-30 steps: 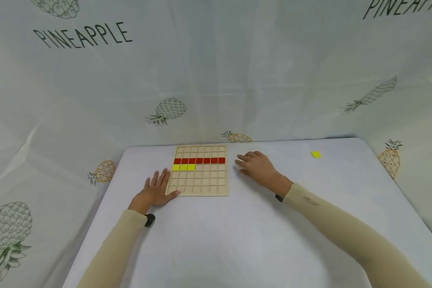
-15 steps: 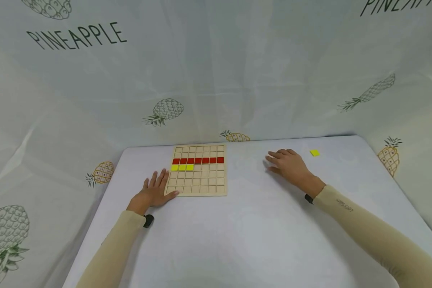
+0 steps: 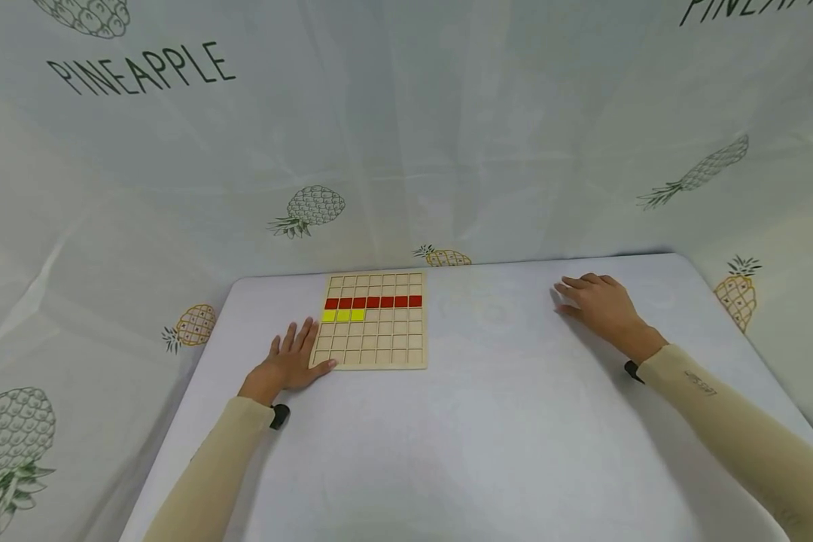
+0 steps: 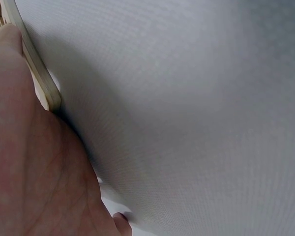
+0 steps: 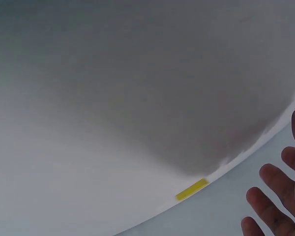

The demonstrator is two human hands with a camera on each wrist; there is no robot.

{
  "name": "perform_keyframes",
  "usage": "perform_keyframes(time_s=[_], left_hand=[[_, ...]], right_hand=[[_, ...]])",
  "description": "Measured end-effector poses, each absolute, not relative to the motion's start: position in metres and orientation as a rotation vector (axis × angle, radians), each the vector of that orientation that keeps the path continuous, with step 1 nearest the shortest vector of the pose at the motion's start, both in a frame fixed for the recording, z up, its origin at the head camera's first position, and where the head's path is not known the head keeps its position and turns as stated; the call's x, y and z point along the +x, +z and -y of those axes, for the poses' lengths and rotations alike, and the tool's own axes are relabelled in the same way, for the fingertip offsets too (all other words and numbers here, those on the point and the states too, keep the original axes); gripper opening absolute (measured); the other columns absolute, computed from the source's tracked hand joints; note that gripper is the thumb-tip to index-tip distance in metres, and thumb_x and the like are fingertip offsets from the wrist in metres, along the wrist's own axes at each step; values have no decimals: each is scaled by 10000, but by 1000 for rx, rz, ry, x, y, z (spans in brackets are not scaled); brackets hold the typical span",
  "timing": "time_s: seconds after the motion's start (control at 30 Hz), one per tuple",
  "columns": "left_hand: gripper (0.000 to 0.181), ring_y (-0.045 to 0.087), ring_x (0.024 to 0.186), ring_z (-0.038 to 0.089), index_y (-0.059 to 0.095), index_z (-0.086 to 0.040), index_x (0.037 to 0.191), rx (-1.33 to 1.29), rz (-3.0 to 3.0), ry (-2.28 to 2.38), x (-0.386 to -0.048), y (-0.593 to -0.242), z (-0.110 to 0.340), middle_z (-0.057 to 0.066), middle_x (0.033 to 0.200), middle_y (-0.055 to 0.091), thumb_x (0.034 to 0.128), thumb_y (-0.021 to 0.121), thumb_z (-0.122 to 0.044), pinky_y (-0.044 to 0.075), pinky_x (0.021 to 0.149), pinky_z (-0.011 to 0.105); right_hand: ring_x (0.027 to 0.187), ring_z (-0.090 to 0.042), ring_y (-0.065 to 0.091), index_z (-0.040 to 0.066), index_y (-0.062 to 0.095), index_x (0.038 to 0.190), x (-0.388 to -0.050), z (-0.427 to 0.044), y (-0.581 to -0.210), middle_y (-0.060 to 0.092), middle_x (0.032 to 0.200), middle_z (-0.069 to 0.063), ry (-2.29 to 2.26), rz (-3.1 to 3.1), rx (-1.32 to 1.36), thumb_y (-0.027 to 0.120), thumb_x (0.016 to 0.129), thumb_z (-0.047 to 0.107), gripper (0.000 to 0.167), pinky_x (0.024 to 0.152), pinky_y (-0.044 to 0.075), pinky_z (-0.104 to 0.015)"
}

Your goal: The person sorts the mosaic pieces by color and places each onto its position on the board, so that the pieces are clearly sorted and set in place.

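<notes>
A light wooden grid board (image 3: pixel 393 339) lies toward the back of the table, left of centre. Across one of its rows runs a line of several red square tiles (image 3: pixel 387 302), with three yellow tiles (image 3: pixel 343 315) in the row just in front. My left hand (image 3: pixel 286 367) rests with spread fingers against the board's left side, its thumb over the near left corner. At the right, my right hand (image 3: pixel 601 307) hovers above the table with loose fingers and nothing in its grasp. A single yellow tile (image 5: pixel 191 189) shows in the right wrist view; the hand hides it from the head view.
The table (image 3: pixel 461 444) has a white cover. Behind it and at both sides hangs a pale curtain (image 3: pixel 515 150) printed with pineapples. A sleeve covers each forearm, and a dark wrist strap shows on each wrist.
My right hand has travelled rightward from beside the board to over the loose yellow tile, which it now covers in the head view. The left hand stays in place.
</notes>
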State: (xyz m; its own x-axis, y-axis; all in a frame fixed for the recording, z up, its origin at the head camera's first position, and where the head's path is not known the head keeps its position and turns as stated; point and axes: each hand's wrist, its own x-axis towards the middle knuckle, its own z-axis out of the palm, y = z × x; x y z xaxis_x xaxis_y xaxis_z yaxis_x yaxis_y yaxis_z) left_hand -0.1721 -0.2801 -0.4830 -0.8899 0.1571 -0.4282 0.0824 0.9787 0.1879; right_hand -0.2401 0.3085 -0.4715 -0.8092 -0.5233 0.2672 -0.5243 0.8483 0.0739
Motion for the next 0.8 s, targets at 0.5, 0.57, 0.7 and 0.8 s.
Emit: perform_keyframes(time_s=[0.5,0.57,0.7,0.8], left_hand=[[1054,-103,1607,482,-9,10,1681,180,-2709,213,-178,-502,289,216,1764,-82,1030,509,-638,-37,1259,687],[1051,-104,1606,485,-5,13,1681,180,-2709,223,-177,-501,288,218,1763,-79,1032,507,-637,-42,1258,687],[1054,-104,1607,483,-6,9,1681,182,-2704,224,-176,-500,288,215,1764,-78,1033,491,-656,-43,1259,684],[1060,-111,1608,478,-13,3,1683,178,-2699,220,-175,-499,288,209,1766,-84,1030,488,-664,-47,1260,680]], right_hand=[[1142,-461,674,-7,722,1304,-250,-358,-471,701,1319,-246,7,2791,784,830,896,132,444,924,543,-626],[1150,-464,669,-7,718,1311,-251,-362,-471,697,1325,-246,1,2804,781,820,902,117,440,919,543,-625],[1161,-465,662,-5,707,1330,-252,-367,-471,695,1335,-242,6,2838,771,798,922,92,430,926,541,-623],[1162,-465,660,-9,698,1343,-253,-369,-472,691,1342,-244,10,2860,773,779,936,75,424,931,539,-623]])
